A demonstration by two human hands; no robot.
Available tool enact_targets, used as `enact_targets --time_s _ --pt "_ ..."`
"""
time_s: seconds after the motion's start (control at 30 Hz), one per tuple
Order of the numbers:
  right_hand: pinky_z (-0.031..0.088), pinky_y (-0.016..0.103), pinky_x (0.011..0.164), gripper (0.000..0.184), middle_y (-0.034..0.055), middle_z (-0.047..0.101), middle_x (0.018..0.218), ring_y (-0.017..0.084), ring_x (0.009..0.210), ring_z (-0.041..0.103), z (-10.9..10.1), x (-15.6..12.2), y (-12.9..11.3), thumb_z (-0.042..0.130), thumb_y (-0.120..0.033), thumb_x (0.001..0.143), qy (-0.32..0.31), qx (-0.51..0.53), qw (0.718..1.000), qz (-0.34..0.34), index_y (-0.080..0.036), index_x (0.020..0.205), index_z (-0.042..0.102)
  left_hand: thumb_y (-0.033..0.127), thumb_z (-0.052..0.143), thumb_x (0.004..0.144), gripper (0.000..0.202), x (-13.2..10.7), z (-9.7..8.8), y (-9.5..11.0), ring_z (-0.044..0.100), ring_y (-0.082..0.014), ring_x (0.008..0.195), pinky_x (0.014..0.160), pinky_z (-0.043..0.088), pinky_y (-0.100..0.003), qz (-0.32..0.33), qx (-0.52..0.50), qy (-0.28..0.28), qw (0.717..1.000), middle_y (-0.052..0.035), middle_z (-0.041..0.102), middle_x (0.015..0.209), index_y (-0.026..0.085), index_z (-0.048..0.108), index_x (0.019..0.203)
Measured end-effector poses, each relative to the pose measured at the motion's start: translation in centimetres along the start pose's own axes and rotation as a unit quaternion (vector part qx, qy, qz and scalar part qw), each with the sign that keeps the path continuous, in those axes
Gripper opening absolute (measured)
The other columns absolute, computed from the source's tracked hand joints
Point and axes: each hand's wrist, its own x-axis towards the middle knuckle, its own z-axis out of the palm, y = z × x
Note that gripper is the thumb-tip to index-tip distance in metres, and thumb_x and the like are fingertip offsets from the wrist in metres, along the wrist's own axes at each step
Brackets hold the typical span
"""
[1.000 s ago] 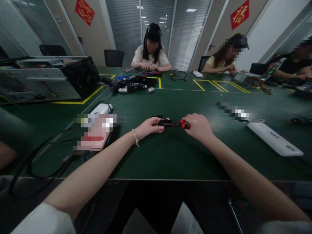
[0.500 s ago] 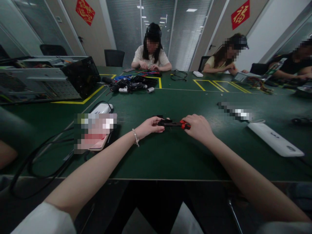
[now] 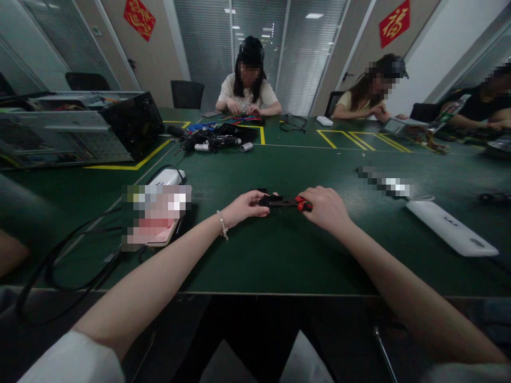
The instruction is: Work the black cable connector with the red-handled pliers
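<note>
My left hand (image 3: pixel 244 207) is closed around a small black part (image 3: pixel 266 200) on the green table (image 3: pixel 279 255). My right hand (image 3: pixel 325 207) grips the red-and-black handles of a pair of pliers (image 3: pixel 297 202). The pliers' tip reaches left to the black part between both hands. A bracelet sits on my left wrist. What exactly the black part is cannot be made out.
A white power strip (image 3: pixel 451 227) lies at the right, a computer case (image 3: pixel 72 127) at the far left. A pile of black parts and cables (image 3: pixel 211 139) sits mid-table. Black cables (image 3: pixel 59 255) loop at the left edge. Three people work across the table.
</note>
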Motion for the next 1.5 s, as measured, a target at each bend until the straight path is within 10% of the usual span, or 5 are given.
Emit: enact_targets --time_s 1.5 --pt "0.033 0.031 0.066 0.021 0.0040 0.063 0.087 0.019 0.080 0.050 -0.41 -0.03 -0.08 0.051 -0.023 0.071 0.018 -0.010 1.000 0.011 -0.019 0.090 0.059 0.010 0.062 0.072 0.038 -0.01 -0.20 -0.02 0.062 -0.0123 0.083 0.089 0.047 -0.039 0.006 0.010 -0.008 1.000 -0.0068 0.058 0.100 0.014 0.050 0.108"
